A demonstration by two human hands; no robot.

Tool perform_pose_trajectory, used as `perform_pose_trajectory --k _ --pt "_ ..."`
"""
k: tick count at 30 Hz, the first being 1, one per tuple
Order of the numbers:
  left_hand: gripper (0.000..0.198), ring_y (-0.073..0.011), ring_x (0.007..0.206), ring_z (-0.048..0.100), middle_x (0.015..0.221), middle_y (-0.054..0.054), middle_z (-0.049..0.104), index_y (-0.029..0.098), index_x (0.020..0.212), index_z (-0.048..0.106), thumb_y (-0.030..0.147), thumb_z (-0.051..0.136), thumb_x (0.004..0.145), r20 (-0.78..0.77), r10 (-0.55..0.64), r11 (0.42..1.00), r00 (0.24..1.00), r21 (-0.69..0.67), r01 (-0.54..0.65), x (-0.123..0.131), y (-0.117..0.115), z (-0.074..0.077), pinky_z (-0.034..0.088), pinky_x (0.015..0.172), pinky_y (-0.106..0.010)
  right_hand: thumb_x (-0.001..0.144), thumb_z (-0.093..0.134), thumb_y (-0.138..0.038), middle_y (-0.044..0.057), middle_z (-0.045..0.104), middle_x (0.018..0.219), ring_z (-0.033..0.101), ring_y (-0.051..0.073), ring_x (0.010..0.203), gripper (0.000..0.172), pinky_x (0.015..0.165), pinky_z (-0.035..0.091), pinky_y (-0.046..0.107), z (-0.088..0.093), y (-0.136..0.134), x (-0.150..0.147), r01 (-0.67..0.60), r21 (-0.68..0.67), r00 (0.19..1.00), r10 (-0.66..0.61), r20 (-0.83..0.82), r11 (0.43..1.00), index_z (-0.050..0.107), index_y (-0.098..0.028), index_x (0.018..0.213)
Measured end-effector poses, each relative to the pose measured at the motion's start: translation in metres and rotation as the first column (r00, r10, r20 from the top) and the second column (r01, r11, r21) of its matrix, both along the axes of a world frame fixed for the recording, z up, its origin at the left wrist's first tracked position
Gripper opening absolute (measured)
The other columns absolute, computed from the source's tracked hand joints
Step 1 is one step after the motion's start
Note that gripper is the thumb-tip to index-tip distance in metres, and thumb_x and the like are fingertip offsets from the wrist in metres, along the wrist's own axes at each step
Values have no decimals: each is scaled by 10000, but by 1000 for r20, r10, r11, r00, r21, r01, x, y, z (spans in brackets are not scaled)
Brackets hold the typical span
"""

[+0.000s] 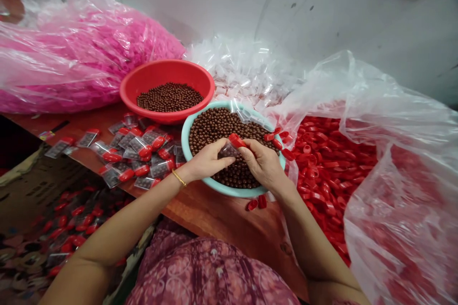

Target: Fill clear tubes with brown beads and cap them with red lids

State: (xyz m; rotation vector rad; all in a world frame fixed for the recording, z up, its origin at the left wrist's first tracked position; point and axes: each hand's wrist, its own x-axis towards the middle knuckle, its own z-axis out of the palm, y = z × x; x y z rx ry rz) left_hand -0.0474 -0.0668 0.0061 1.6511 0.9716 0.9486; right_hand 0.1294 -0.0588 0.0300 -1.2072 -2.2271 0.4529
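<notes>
Glossy red plastic caps [329, 167], a smooth plastic basin [166, 74], thin clear polythene [404, 228], a polished wooden tabletop [214, 214]

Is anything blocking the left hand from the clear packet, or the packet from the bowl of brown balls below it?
Nothing visible does. The left hand already touches the clear packet, and only a gap lies between the packet and the brown balls in the teal bowl.

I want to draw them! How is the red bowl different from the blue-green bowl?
The red plastic bowl is bright red; the blue-green bowl is pale. The red bowl sits farther back; the blue-green bowl sits nearer the person. The red bowl holds a smaller pile; the blue-green bowl is nearly full. Both are round and hold small brown balls.
</notes>
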Motion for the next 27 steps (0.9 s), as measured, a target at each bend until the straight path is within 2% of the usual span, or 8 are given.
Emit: perform_pose_trajectory --k 3,8,11,16,20,23,25,27 --pt "295 -173 884 562 952 -46 626 137 999 576 208 612 716 -13 13 1000 1000 15 -13 0 0 0 457 823 -301 921 368 -366 81 703 1031 665 196 885 376 784 501 299 -3 -1 2 -2 10 1000 1 18 1000 592 -191 1168" --pt "216 -140 733 527 781 3 594 150 865 581 268 636 692 -125 90 996 988 33 -87 1 -1 -1 435 689 -257 923 376 -348 75 689 1117 675 194 938 416 832 520 309 -8 -7 3 14 28 999 -15 41 1000 545 -197 1272" --pt "175 -126 682 506 721 21 567 157 802 565 289 620 701 -226 141 989 964 64 -130 3 -3 2 397 644 -242 925 381 -322 67 692 1112 686 178 905 413 809 530 280 -9 -12 0 -13 43 1000 12 20 999 549 -185 1277" --pt "98 -110 614 478 638 38 522 167 687 504 228 580 696 -341 243 969 908 121 -214 5 -7 9 313 565 -231 930 380 -315 70 731 954 695 154 738 424 706 544 251 -12 -18 -4 -4 39 1000 5 -21 999 554 -138 1273" --pt "72 -119 606 490 640 27 550 169 687 513 199 574 665 -410 235 972 881 104 -211 6 -8 13 325 568 -237 937 361 -292 58 711 1054 695 142 816 414 748 546 246 -17 -17 -7 -44 56 996 48 -74 997 537 -174 1293" --pt "60 -128 609 500 646 15 571 171 686 522 202 564 656 -439 242 970 866 106 -217 7 -9 14 330 569 -242 940 360 -288 74 688 1120 689 150 875 411 779 538 256 -18 -13 -5 -89 108 996 92 -21 990 530 -184 1300" --pt "55 -129 592 495 637 13 574 174 685 527 207 558 654 -456 240 971 857 117 -209 7 -9 14 325 559 -244 945 352 -296 86 718 1018 692 150 784 421 710 538 249 -17 -11 -1 -136 144 990 128 65 980 520 -165 1308" --pt "49 -126 565 482 619 14 573 175 682 534 205 556 650 -480 224 975 848 124 -187 7 -9 12 319 546 -243 956 321 -307 77 728 823 668 139 641 442 604 514 228 -17 -11 1 -183 189 977 157 144 965 509 -128 1313"
